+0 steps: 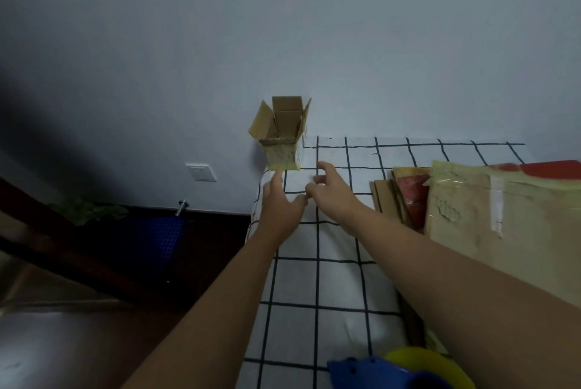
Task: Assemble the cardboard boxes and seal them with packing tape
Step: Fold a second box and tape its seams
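small brown cardboard box (pixel 284 134) upright, top flaps open, taped base, just past left hand (pixel 280 200) | both hands spread, empty; right hand (pixel 330 190) | flat cardboard stack (pixel 490 209) right of it, seemingly unassembled | blue-yellow tape dispenser (pixel 399 371) near wrist

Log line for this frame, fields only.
left hand: open, fingertip at small box base | right hand: open, empty | box: upright, top flaps open, table corner | tape dispenser: near edge, untouched
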